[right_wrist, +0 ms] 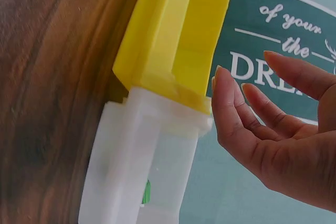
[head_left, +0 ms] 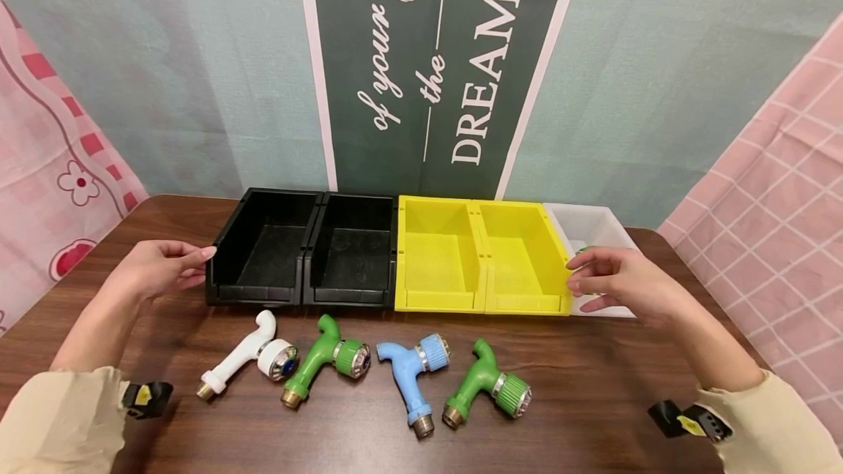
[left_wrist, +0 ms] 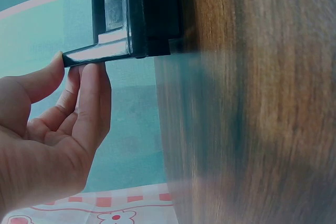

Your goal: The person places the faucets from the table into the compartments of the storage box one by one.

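Far edge of desk [head_left: 579,386]: leftmost black bin [head_left: 255,294], second black bin [head_left: 352,295], 2 yellow bins [head_left: 440,301], white bin [head_left: 579,218].
Towards near edge: 4 taps [head_left: 319,352], tilted different ways.
In my way: right hand [head_left: 622,280] hides part of white bin; its fingers curve loosely, apart from thumb.
Left hand [head_left: 161,269]: pinches leftmost black bin's outer rim, near far left corner.
Leftmost black bin: low front faces near edge; long axis runs near to far.

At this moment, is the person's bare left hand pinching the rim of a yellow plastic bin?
No, the left hand pinches the rim of the leftmost black plastic bin.
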Tool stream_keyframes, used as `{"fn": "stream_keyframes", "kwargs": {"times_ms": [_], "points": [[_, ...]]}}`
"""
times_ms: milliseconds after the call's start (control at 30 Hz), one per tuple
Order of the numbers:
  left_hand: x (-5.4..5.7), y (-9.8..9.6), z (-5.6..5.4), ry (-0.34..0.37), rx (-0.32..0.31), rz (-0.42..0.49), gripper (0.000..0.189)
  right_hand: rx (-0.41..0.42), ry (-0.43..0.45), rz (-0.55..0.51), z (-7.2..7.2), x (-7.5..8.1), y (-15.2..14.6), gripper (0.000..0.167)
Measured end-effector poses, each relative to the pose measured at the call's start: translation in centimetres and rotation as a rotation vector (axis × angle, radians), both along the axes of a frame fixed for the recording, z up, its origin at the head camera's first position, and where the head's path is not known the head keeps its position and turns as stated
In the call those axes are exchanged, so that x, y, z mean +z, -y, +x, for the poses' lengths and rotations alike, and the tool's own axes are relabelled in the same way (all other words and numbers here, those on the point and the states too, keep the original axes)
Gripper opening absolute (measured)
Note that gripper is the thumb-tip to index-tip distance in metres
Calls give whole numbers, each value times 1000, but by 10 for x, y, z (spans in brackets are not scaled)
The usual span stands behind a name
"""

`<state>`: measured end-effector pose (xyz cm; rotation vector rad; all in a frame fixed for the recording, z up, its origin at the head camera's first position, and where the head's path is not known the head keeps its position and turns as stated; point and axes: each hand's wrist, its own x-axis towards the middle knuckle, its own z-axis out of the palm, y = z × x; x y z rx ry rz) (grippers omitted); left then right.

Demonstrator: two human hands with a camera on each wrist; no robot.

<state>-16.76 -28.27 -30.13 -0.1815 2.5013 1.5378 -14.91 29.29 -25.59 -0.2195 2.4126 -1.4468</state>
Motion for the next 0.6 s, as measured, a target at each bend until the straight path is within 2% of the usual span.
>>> {"fn": "stream_keyframes", "kwargs": {"times_ms": [367, 600], "points": [[0, 1, -1, 2, -9, -3, 42, 44, 8, 47, 11, -8, 18, 45], [1, 1, 0, 10, -7, -20, 44, 122, 47, -8, 17, -17, 29, 41]]}}
